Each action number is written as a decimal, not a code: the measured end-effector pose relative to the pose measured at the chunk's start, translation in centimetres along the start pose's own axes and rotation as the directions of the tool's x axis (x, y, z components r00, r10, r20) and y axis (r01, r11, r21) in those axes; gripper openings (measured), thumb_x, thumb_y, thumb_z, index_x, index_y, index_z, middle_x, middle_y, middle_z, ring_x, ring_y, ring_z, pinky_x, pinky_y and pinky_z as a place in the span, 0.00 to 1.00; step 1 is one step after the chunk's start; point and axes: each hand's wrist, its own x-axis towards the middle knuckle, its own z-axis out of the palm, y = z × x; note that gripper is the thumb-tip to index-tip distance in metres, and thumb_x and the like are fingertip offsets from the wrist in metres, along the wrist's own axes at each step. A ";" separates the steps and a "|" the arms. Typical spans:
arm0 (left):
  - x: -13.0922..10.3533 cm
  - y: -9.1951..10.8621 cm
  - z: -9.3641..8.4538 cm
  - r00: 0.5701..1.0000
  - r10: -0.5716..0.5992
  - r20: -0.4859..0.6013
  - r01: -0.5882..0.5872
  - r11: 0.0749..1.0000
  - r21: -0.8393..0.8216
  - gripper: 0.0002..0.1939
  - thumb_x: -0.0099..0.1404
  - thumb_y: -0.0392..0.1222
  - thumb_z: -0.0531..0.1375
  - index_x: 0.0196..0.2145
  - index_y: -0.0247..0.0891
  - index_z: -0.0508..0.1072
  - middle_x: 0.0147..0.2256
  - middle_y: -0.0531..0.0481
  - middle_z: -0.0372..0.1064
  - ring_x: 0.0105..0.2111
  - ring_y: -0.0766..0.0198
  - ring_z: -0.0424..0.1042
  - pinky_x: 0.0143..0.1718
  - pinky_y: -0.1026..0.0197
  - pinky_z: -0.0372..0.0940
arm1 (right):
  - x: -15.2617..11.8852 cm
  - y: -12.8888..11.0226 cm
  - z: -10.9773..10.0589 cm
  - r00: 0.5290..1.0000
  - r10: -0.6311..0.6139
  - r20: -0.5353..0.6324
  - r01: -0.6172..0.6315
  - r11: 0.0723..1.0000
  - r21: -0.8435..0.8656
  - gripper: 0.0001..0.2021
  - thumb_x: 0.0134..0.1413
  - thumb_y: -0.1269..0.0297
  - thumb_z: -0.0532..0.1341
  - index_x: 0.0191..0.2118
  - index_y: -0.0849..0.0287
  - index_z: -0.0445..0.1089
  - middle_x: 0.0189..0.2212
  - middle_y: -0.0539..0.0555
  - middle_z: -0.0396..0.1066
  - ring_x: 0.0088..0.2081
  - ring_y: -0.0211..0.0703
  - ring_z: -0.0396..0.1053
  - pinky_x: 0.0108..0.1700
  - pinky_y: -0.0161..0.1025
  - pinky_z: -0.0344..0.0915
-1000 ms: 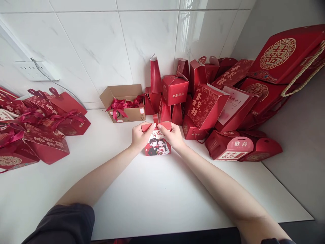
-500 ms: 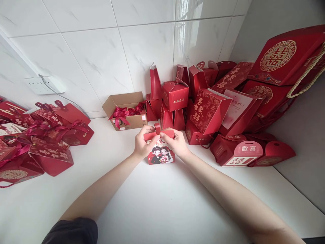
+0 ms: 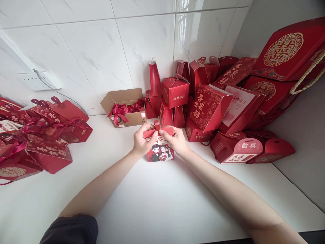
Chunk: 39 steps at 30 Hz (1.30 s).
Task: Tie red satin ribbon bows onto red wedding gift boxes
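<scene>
Your left hand (image 3: 142, 140) and right hand (image 3: 177, 141), fingers clamped on the top flap (image 3: 167, 130) of the couple-print box (image 3: 161, 154), far fingertips hidden, big gift box (image 3: 284, 51) cut off at right

Right hand (image 3: 176, 139) partly hides the held box (image 3: 160, 154); corded carton (image 3: 283, 50) is cropped.

A: Small box (image 3: 161, 154) at centre?

B: Red at the top. The front carries a printed cartoon couple, one figure in black, the other in white.

A: Far carton (image 3: 132, 119)?

B: Plain brown, marked with white patches. The ribbons (image 3: 120, 111) in it are crimson.

A: Large box (image 3: 283, 51), far right?

B: Red, bearing a round gold emblem. The rope handle (image 3: 306, 73) is cream.

A: Surfaces?

B: Tabletop (image 3: 165, 203), white; wall tiles (image 3: 86, 57), white with faint grey veining. The near-left sleeve (image 3: 73, 228) is dark.
</scene>
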 end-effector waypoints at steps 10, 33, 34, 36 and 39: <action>0.0 -0.1 0.0 1.000 0.024 -0.019 -0.021 0.991 0.128 0.03 0.60 0.40 0.61 0.30 0.39 0.70 0.27 0.53 0.72 0.27 0.65 0.70 0.31 0.64 0.64 | 0.0 -0.1 0.0 1.000 0.017 -0.016 -0.017 1.000 0.014 0.14 0.50 0.53 0.67 0.28 0.61 0.73 0.25 0.50 0.70 0.28 0.37 0.65 0.33 0.36 0.64; 1.8 0.2 -1.7 0.958 0.174 0.227 -0.226 0.947 0.228 0.03 0.62 0.40 0.59 0.31 0.41 0.68 0.28 0.52 0.71 0.27 0.64 0.68 0.32 0.62 0.62 | 0.1 0.3 -0.2 1.000 0.018 -0.014 -0.018 1.000 0.004 0.16 0.50 0.50 0.66 0.27 0.60 0.72 0.23 0.49 0.68 0.26 0.37 0.63 0.31 0.37 0.62; 1.8 0.3 -1.7 0.959 0.169 0.226 -0.217 0.953 0.211 0.03 0.62 0.40 0.59 0.31 0.40 0.68 0.28 0.52 0.71 0.27 0.64 0.68 0.32 0.62 0.62 | 0.1 0.3 -0.2 1.000 0.015 -0.013 -0.015 1.000 0.005 0.16 0.50 0.50 0.66 0.28 0.60 0.72 0.24 0.49 0.68 0.27 0.37 0.63 0.31 0.37 0.62; 1.9 0.4 -1.7 0.961 0.156 0.230 -0.200 0.963 0.182 0.04 0.62 0.39 0.59 0.30 0.40 0.68 0.27 0.52 0.70 0.26 0.65 0.67 0.32 0.62 0.62 | 0.0 0.2 -0.2 1.000 0.007 -0.009 -0.007 1.000 0.009 0.16 0.50 0.50 0.66 0.28 0.60 0.71 0.24 0.49 0.68 0.27 0.37 0.62 0.32 0.37 0.62; 2.0 0.5 -1.7 0.964 0.109 0.243 -0.146 0.979 0.142 0.05 0.63 0.41 0.59 0.29 0.40 0.68 0.27 0.52 0.69 0.27 0.64 0.67 0.33 0.62 0.62 | 0.0 0.0 -0.2 1.000 0.005 0.002 -0.005 1.000 0.007 0.17 0.51 0.50 0.66 0.27 0.60 0.70 0.24 0.49 0.66 0.28 0.37 0.62 0.32 0.36 0.61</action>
